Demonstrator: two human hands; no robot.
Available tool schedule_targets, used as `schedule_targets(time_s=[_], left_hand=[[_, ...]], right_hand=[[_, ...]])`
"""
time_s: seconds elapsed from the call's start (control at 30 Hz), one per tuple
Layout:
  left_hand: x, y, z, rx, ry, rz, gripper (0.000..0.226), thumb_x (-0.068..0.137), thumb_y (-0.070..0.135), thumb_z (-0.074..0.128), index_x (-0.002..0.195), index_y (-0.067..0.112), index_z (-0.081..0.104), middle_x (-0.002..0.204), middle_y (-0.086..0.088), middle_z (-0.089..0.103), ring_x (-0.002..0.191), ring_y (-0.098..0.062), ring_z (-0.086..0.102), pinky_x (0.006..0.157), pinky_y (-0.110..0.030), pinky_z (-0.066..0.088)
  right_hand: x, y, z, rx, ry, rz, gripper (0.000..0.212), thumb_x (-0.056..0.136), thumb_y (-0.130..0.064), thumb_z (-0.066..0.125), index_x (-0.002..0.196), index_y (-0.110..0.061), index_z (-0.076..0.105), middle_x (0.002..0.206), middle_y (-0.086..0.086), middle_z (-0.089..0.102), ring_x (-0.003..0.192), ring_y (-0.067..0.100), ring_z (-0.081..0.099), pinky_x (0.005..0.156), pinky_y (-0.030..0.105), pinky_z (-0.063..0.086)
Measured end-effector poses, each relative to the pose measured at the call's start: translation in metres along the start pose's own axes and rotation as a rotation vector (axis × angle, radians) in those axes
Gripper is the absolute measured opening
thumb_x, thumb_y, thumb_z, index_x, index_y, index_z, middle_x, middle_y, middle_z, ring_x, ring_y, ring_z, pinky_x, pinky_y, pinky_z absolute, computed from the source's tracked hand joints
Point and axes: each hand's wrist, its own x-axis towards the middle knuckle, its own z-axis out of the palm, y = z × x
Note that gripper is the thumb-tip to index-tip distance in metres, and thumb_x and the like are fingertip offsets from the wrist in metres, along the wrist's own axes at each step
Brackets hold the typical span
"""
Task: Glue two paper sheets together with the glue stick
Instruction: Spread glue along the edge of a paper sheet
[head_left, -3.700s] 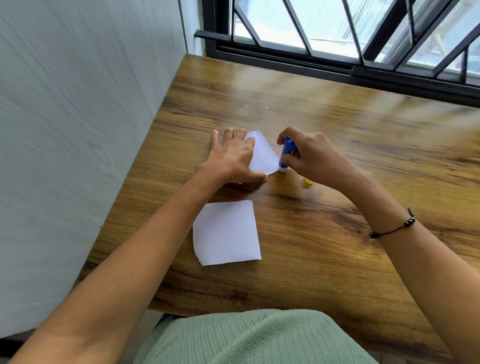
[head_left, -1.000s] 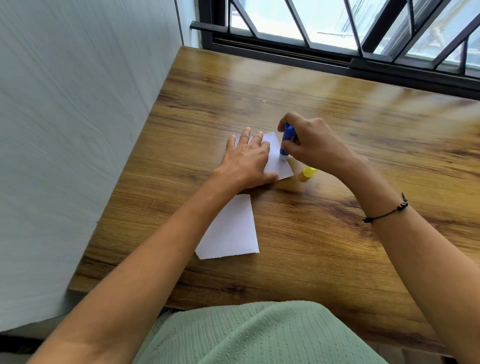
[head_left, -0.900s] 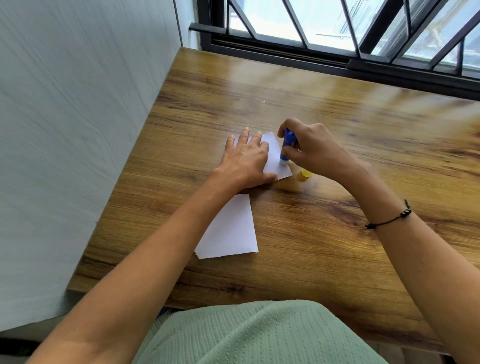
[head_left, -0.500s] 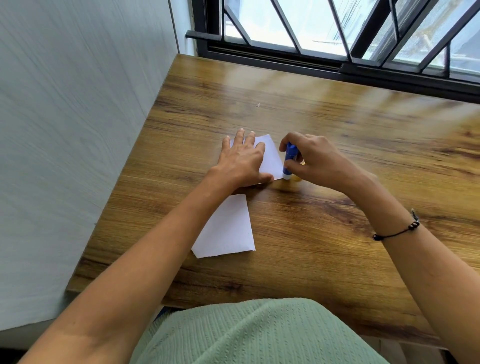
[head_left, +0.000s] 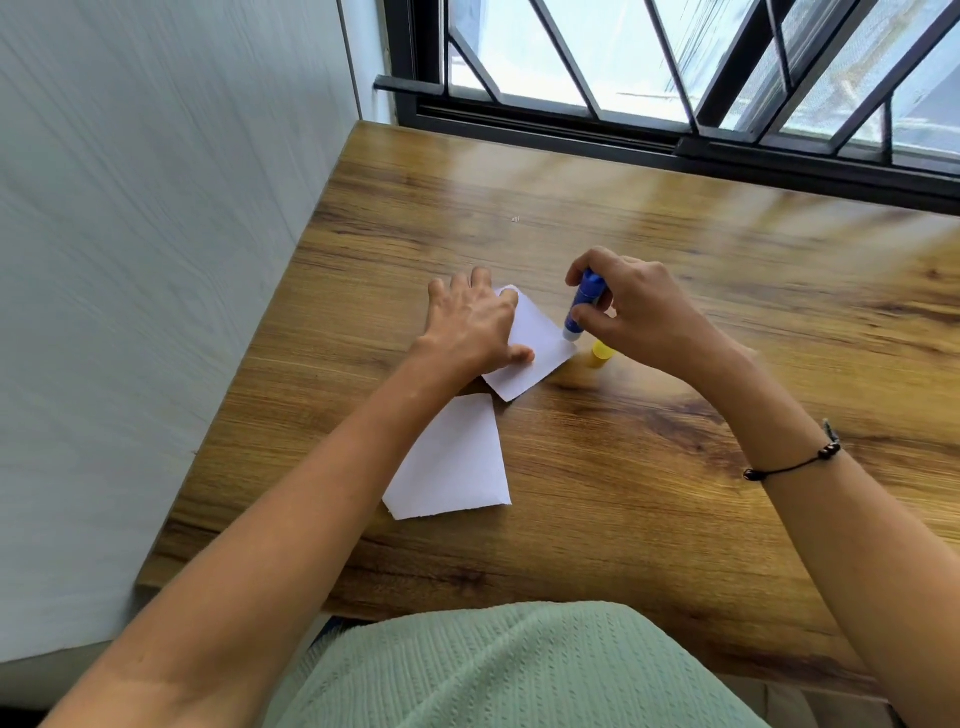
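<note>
Wooden table: left hand presses flat on a sheet; right hand grips the glue stick at its edge. Sheet may crumple or slide if pressure slackens.

Head view, downward over table

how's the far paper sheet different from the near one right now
The far sheet is pinned flat under the left hand, while the near sheet lies free, partly hidden by the left forearm. The glue stick, gripped by the right hand, meets the far sheet's right edge; nothing touches the near sheet's visible part. The far sheet sits turned like a diamond, the near one squarer to the table edge. Both are white and flat on the wooden table.
</note>
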Motion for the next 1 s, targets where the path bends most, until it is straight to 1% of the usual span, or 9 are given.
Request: schedule_targets(time_s=[0.13, 0.27, 0.33, 0.4, 0.5, 0.63, 0.8, 0.93, 1.0], left_hand=[[-0.005, 0.005, 0.003, -0.007, 0.030, -0.123, 0.069, 0.075, 0.061, 0.056, 0.119, 0.008, 0.048, 0.122, -0.016, 0.041, 0.106, -0.031, 0.047, 0.087, -0.038, 0.036], [-0.010, 0.006, 0.003, -0.191, 0.064, -0.309, 0.064, 0.080, 0.053, 0.056, 0.117, 0.002, 0.050, 0.125, -0.016, 0.033, 0.102, -0.031, 0.051, 0.086, -0.037, 0.041], [-0.013, 0.007, 0.003, -0.324, 0.134, -0.362, 0.051, 0.085, 0.038, 0.056, 0.115, -0.002, 0.048, 0.127, -0.019, 0.031, 0.098, -0.034, 0.054, 0.078, -0.035, 0.041], [-0.016, 0.006, 0.002, -0.445, 0.185, -0.384, 0.036, 0.085, 0.015, 0.054, 0.115, -0.002, 0.044, 0.124, -0.022, 0.034, 0.089, -0.034, 0.055, 0.070, -0.031, 0.036], [-0.016, 0.003, 0.001, -0.559, 0.228, -0.400, 0.043, 0.080, -0.001, 0.047, 0.122, 0.001, 0.040, 0.118, -0.023, 0.042, 0.081, -0.029, 0.049, 0.069, -0.029, 0.035], [-0.014, 0.000, 0.002, -0.630, 0.316, -0.426, 0.048, 0.077, -0.004, 0.045, 0.125, 0.002, 0.041, 0.116, -0.022, 0.050, 0.097, -0.034, 0.053, 0.073, -0.027, 0.033], [-0.018, -0.003, 0.002, -0.690, 0.408, -0.466, 0.035, 0.078, -0.006, 0.043, 0.109, 0.005, 0.056, 0.112, -0.018, 0.049, 0.082, -0.026, 0.049, 0.071, -0.026, 0.036], [-0.022, -0.002, 0.007, -0.612, 0.355, -0.428, 0.025, 0.086, 0.003, 0.041, 0.096, 0.004, 0.063, 0.107, -0.018, 0.051, 0.076, -0.024, 0.048, 0.068, -0.028, 0.038], [-0.024, 0.000, 0.007, -0.516, 0.303, -0.391, 0.024, 0.087, 0.011, 0.042, 0.095, 0.002, 0.062, 0.105, -0.019, 0.052, 0.085, -0.029, 0.051, 0.071, -0.032, 0.038]], right_hand=[[0.002, 0.001, 0.002, 0.011, 0.022, 0.021, 0.024, 0.083, -0.013, 0.061, 0.106, -0.008, 0.053, 0.086, 0.010, 0.058, 0.075, 0.022, 0.050, 0.069, 0.035, 0.042], [0.006, 0.000, 0.001, 0.020, 0.064, 0.050, 0.025, 0.083, -0.012, 0.061, 0.106, -0.008, 0.053, 0.086, 0.008, 0.056, 0.073, 0.020, 0.049, 0.066, 0.029, 0.037], [0.008, -0.001, 0.000, 0.020, 0.086, 0.055, 0.025, 0.082, -0.012, 0.061, 0.106, -0.008, 0.054, 0.085, 0.007, 0.055, 0.072, 0.020, 0.049, 0.066, 0.028, 0.036], [0.010, -0.002, -0.002, 0.028, 0.101, 0.055, 0.025, 0.082, -0.011, 0.061, 0.106, -0.007, 0.054, 0.085, 0.006, 0.055, 0.073, 0.020, 0.049, 0.067, 0.028, 0.037], [0.011, -0.003, -0.002, 0.031, 0.104, 0.055, 0.025, 0.083, -0.010, 0.060, 0.106, -0.007, 0.054, 0.086, 0.008, 0.056, 0.073, 0.020, 0.048, 0.067, 0.030, 0.039], [0.011, -0.004, -0.002, 0.039, 0.099, 0.059, 0.025, 0.083, -0.010, 0.060, 0.107, -0.007, 0.054, 0.086, 0.009, 0.057, 0.073, 0.020, 0.049, 0.070, 0.034, 0.044], [0.011, -0.005, -0.001, 0.050, 0.103, 0.068, 0.024, 0.083, -0.010, 0.061, 0.107, -0.007, 0.054, 0.084, 0.005, 0.057, 0.067, 0.015, 0.045, 0.069, 0.030, 0.042], [0.012, -0.006, 0.000, 0.049, 0.096, 0.072, 0.025, 0.084, -0.011, 0.061, 0.108, -0.008, 0.054, 0.086, 0.007, 0.057, 0.069, 0.017, 0.047, 0.068, 0.030, 0.042], [0.013, -0.006, 0.002, 0.052, 0.094, 0.073, 0.026, 0.084, -0.011, 0.061, 0.109, -0.008, 0.054, 0.087, 0.006, 0.056, 0.070, 0.016, 0.047, 0.067, 0.027, 0.038]])
